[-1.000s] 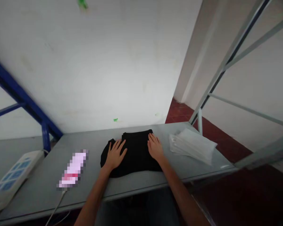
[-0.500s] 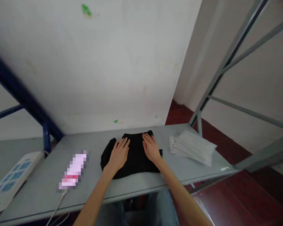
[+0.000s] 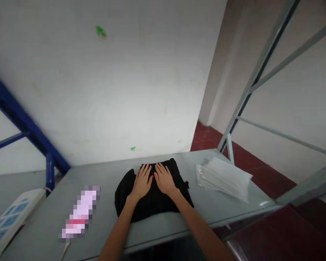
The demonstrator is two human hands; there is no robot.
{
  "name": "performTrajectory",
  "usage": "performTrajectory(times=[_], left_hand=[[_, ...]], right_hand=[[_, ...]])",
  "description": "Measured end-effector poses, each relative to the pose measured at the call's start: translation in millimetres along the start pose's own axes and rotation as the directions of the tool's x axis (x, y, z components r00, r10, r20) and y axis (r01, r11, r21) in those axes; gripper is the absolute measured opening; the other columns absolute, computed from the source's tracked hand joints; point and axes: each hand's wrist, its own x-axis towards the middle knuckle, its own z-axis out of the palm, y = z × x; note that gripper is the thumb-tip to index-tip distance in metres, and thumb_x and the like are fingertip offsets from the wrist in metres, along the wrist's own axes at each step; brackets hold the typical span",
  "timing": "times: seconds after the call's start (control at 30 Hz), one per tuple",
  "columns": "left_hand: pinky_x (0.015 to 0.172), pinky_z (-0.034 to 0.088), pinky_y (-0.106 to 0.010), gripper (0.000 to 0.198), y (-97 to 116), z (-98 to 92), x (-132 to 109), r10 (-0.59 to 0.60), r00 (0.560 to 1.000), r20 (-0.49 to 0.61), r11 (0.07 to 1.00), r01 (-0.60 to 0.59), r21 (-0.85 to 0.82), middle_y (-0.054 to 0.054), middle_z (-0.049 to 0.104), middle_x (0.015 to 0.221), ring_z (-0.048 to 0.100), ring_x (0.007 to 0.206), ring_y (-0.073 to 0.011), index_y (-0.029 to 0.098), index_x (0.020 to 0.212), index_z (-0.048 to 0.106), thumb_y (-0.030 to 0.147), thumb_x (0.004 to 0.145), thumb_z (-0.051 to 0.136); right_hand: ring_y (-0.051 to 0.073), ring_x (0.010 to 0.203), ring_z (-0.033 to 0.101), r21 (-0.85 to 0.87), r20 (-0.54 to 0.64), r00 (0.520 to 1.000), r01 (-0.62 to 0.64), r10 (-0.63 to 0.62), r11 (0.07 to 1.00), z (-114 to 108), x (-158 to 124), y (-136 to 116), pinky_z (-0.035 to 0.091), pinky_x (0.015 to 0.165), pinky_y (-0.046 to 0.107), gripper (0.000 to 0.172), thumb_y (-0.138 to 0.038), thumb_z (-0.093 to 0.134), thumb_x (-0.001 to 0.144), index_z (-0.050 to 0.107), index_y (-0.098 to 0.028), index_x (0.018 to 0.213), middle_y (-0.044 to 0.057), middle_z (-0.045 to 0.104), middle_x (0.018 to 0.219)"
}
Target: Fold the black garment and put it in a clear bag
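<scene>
Grey tabletop (image 3: 105,174) under a white wall (image 3: 125,90) bears a folded black garment (image 3: 152,201) near its middle. The garment's centre is hidden beneath the left hand (image 3: 142,180) and right hand (image 3: 163,179), both flat, palms down, fingers spread, side by side, and its folds are hard to make out. Its long axis runs left to right, a lobe bulging at the left end, and the cloth is plain matt black; white packets (image 3: 224,175) lie apart on its right, while a pixelated pink object (image 3: 80,214) and a power strip (image 3: 8,221), cut off at the edge, lie left.
</scene>
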Motion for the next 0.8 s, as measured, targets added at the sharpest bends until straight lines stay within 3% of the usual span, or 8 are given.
performTrajectory(times=[0.33,0.57,0.8], left_hand=[[0.124,0.031,-0.059,0.06,-15,-1.5,-2,-0.059,0.998,0.036,0.989,0.063,-0.134,-0.012,0.036,0.168,0.023,0.159,-0.0302,0.019,0.16,0.038,0.046,0.107,0.037],[0.128,0.019,-0.062,0.061,-25,-10.3,-5,-0.051,0.994,0.097,0.994,0.059,-0.087,-0.009,0.038,0.167,0.031,0.157,-0.0287,0.024,0.161,0.037,0.053,0.107,0.035],[0.127,0.02,-0.063,0.061,-28,-12.8,-7,-0.037,0.997,0.062,0.999,0.039,-0.031,-0.009,0.039,0.166,0.035,0.155,-0.0301,0.026,0.161,0.037,0.053,0.106,0.037]], right_hand=[[0.027,0.153,0.036,-0.139,-0.018,0.991,-0.13,0.129,0.982,-12,-9,24,0.02,0.128,0.051,0.055,-0.036,0.033,0.108,0.046,-0.011,0.156,0.012,0.045,0.162],[0.028,0.156,0.03,-0.186,0.005,0.977,-0.211,0.215,0.96,-20,-10,31,0.018,0.128,0.048,0.059,-0.037,0.03,0.109,0.041,-0.007,0.158,0.012,0.038,0.166],[0.026,0.157,0.028,-0.196,-0.016,0.955,-0.294,0.296,0.936,-20,-9,36,0.025,0.126,0.047,0.058,-0.032,0.026,0.108,0.039,-0.009,0.159,0.012,0.033,0.168]])
